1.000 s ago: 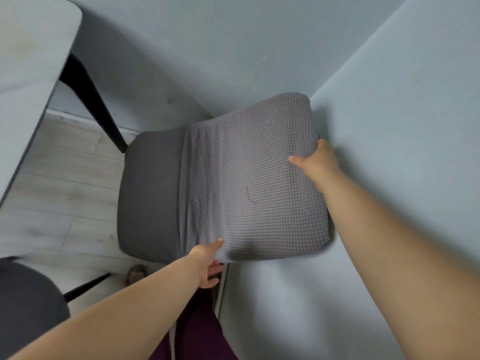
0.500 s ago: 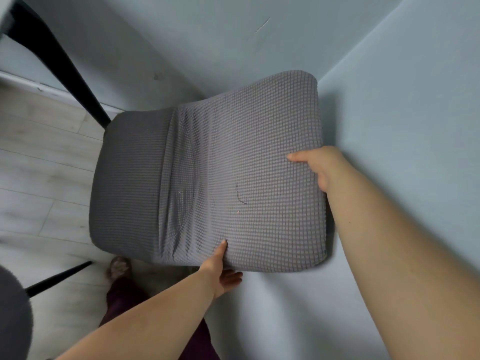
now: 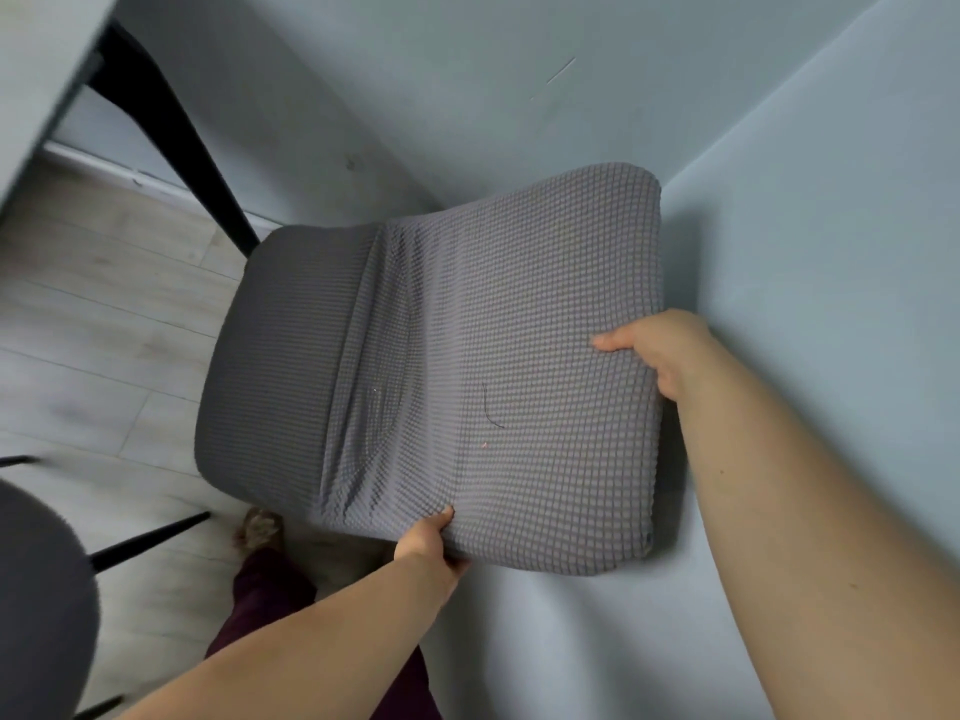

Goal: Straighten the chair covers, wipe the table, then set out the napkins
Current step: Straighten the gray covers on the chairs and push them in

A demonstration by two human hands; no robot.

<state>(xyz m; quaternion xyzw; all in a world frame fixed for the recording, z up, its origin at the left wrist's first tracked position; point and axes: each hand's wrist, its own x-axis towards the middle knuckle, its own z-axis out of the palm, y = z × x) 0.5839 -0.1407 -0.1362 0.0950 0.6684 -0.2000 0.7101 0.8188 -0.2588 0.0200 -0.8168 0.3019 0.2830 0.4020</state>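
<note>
In the corner against the wall (image 3: 810, 241), left hand (image 3: 426, 540) is pinching the chair cover (image 3: 519, 330) at its near edge, right hand (image 3: 657, 350) is clutching its top edge, so cover-straightening is running; next move is probably needing a taut pull across the bunched crease (image 3: 374, 387).

Matt waffle-textured cloth is being shown by the chair cover (image 3: 519, 330) above the left hand (image 3: 426, 543), smooth wood-grain by the floor (image 3: 104, 314) left of it.
</note>
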